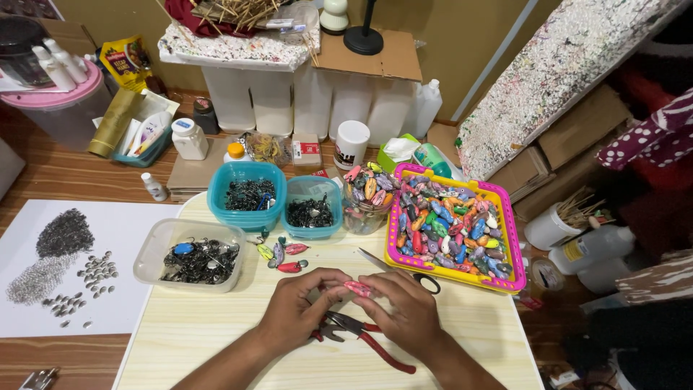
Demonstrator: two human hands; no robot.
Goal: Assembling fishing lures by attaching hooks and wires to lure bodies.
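Over the red pliers [364,337], both hands [354,303] pinch a half-hidden pink lure [358,289].

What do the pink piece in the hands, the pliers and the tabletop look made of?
Pink piece, held by left hand and right hand: glossy painted surface, likely plastic or wood; can't tell which.
Pliers: dark metal head, red handles that look rubber or plastic coated.
Tabletop: pale surface with straight grain lines, probably wood or laminate, matte.
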